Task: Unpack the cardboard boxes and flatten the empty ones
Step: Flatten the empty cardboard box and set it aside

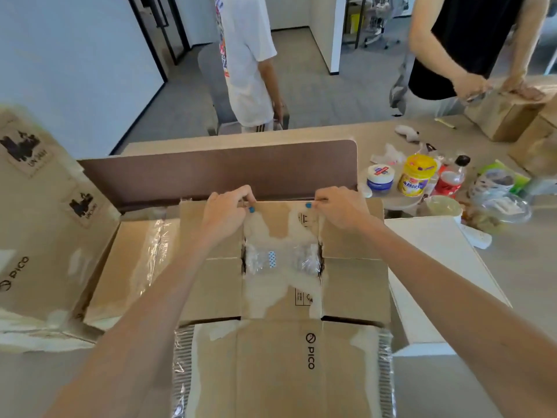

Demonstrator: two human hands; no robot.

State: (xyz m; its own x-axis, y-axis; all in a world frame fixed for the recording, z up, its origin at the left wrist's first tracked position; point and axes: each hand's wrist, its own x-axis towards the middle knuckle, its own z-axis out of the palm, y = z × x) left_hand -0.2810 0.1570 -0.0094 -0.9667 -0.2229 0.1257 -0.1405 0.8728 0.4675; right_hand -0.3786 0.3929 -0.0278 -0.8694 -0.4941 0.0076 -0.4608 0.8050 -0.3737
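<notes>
Counts at the desk
Four brown cardboard boxes: the middle box (280,342) at 6 o'clock, the large box (33,236) at 9 o'clock, a far box (506,119) and a second far box (539,146), both at 2 o'clock; a taped brown panel (132,260) at 8 o'clock may be a fifth box or a flap, I cannot tell which. One white box (437,267) at 4 o'clock. Two hands on the middle box, the left hand (224,215) and the right hand (342,211). Two other people: a person in a white shirt (244,55) at 12 o'clock, a person in a black top (470,40) at 1 o'clock. At 2 o'clock one white-lidded tub (380,176), one yellow jar (417,176), one red bottle (450,179)
</notes>
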